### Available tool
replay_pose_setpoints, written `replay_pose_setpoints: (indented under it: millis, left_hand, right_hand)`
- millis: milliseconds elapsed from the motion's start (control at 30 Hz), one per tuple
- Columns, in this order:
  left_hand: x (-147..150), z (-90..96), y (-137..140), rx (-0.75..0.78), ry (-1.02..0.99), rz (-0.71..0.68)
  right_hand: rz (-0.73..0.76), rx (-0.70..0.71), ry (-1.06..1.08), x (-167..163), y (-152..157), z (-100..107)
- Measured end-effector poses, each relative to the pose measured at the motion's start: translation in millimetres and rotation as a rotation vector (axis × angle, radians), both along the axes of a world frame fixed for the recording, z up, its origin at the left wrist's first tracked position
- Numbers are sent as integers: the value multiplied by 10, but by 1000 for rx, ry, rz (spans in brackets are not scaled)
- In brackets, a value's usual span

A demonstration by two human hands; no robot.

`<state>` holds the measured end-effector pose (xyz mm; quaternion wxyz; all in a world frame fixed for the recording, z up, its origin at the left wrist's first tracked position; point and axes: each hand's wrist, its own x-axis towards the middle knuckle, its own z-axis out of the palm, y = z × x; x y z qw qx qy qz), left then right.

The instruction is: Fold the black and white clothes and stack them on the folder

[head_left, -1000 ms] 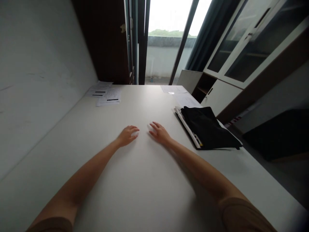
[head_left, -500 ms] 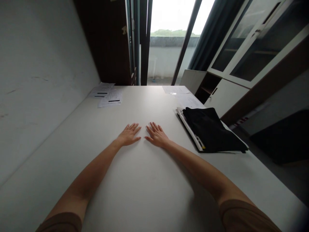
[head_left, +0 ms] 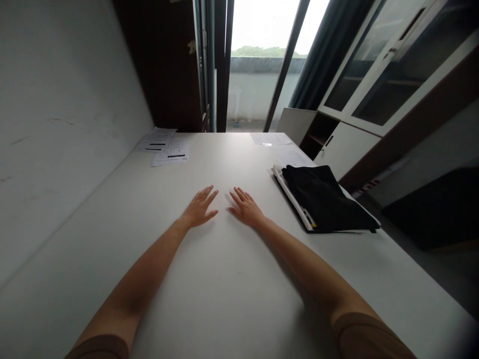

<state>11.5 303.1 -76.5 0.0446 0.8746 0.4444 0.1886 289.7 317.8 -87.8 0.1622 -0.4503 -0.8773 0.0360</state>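
Note:
Both my arms reach forward over a white table [head_left: 224,284]. My left hand [head_left: 199,208] is palm down with fingers stretched out, holding nothing. Beside it, a short gap apart, my right hand [head_left: 247,208] is also palm down, its fingers spread and nothing in it. Whether the palms press on the table or hover just above it I cannot tell. To the right of my right hand lies a stack of folded cloth [head_left: 325,199], mostly black with a white layer under it; neither hand touches it.
Printed papers [head_left: 170,152] lie at the far left of the table by the wall [head_left: 67,124]. More sheets [head_left: 288,154] are at the far right. A white cabinet [head_left: 350,149] with glass doors stands right of the table. Beyond the far edge is a glass door [head_left: 254,89].
My hands have moved slightly: the left fingers point a little further forward, and the right hand has shifted slightly right, widening the gap. The camera view has turned a little. The cloth stays put.

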Motion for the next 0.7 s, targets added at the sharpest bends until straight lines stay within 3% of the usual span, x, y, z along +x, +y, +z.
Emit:
replay_pose_setpoints:
  millis: [300,500,700]
  left_hand:
    - [53,66,-33,102,-8,-9]
    - [50,15,-23,73,22,-1]
    - [45,-76,5,-85,167,-5]
  right_hand:
    - [55,110,-46,-13,-52,69]
    - [23,117,-53,-7,-53,106]
    - [41,-67,-169,8,-20,11]
